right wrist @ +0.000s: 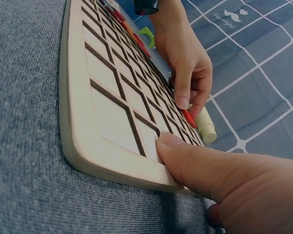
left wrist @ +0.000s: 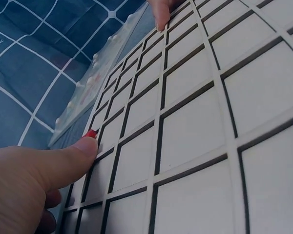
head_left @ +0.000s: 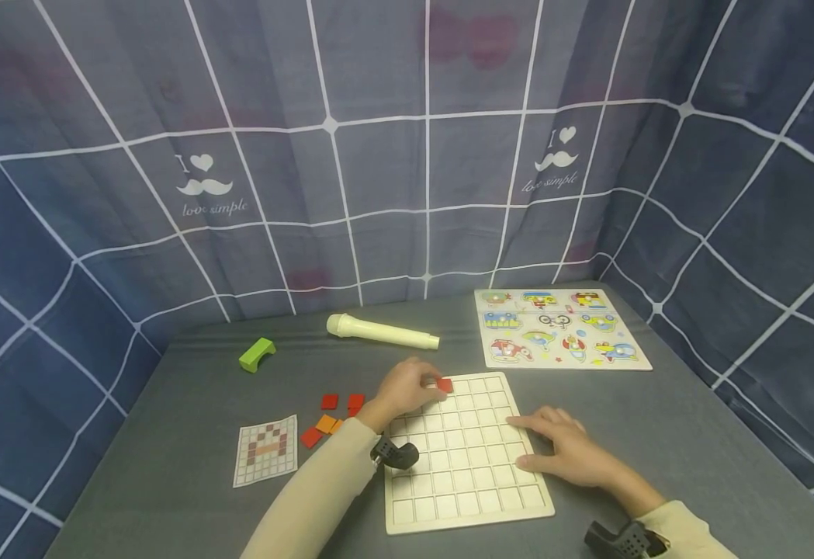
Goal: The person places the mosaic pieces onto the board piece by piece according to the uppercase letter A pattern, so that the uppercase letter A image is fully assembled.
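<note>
My left grip (head_left: 407, 386) pinches a red tile (head_left: 445, 385) over the far edge of the gridded board (head_left: 464, 456) beneath it. My right grip (head_left: 567, 446), loosely spread, touches the board's right side. Loose tiles (head_left: 326, 424) lie left of my left grip, the toy microphone (head_left: 386, 332) beyond it.

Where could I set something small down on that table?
The table is bare between the green block and the patterned card, and between the picture puzzle and the right hand. It's crowded between the card and the left sleeve, where loose red and orange tiles lie.
</note>
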Tool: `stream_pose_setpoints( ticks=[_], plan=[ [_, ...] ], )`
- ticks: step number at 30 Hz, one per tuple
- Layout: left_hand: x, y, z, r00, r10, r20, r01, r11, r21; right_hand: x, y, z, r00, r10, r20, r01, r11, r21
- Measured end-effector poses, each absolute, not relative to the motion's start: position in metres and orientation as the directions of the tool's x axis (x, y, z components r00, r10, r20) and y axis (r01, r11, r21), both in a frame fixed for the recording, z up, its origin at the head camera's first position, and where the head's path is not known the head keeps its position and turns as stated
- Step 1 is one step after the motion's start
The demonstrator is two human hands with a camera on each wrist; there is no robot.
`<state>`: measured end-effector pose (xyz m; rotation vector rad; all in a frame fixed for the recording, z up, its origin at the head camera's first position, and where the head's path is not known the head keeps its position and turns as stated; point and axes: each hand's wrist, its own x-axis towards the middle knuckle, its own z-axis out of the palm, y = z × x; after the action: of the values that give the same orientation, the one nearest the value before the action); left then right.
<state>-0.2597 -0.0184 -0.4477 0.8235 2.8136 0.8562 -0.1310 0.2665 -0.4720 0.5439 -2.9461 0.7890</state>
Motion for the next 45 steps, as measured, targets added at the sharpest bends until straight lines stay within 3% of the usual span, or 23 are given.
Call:
stream_pose_setpoints(
  ticks=[35, 45],
  plan=[
    [-0.258, -0.020, -0.452, -0.861, 0.500, 0.089, 0.454, 0.681, 0.575, -0.130, 0.266, -0.470, -0.936, -0.319, 0.146, -0.350, 0.809, -0.472],
    [-0.241, -0.041, -0.444, -0.864, 0.478, 0.157, 0.451, 0.597, 0.664, -0.130, 0.268, -0.474, -0.928, -0.328, 0.177, -0.373, 0.801, -0.469]
  ],
)
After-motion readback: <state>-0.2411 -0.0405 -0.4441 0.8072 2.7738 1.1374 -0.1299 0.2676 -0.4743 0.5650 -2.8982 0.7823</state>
